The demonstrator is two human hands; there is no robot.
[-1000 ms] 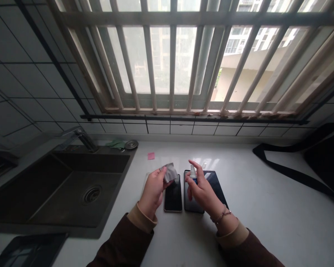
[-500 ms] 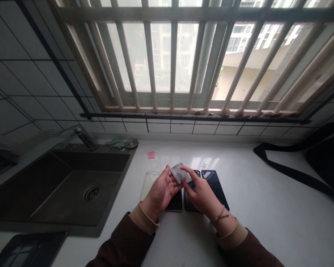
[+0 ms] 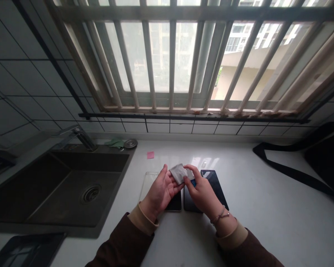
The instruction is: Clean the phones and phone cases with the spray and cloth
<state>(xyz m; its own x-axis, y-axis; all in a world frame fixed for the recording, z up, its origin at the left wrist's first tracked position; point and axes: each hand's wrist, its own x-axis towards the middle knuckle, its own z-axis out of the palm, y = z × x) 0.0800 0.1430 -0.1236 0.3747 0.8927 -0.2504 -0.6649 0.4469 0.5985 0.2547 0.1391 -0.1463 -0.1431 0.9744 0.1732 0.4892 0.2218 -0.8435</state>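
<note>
My left hand (image 3: 161,191) is turned palm up and shut on a grey folded cloth (image 3: 178,174) at its fingertips. My right hand (image 3: 202,193) touches the cloth's edge and grips a small spray bottle with a blue label (image 3: 193,182), mostly hidden by the fingers. Below my hands lie two dark smartphones (image 3: 174,204) (image 3: 190,202), both partly covered. A third dark slab, a phone or tablet (image 3: 213,183), lies to the right. A transparent phone case (image 3: 148,183) lies beneath my left hand's fingers.
A dark steel sink (image 3: 86,185) with a drain and a faucet (image 3: 85,139) lies to the left. Behind it are a green cloth (image 3: 114,143) and a metal disc (image 3: 130,143). A pink sticky note (image 3: 150,155) is on the counter (image 3: 239,178). A black bag strap (image 3: 292,172) lies right.
My hands have come together over the phones since the earliest frame, with the right hand and bottle moving left to the cloth. Little has changed in the last half second.
</note>
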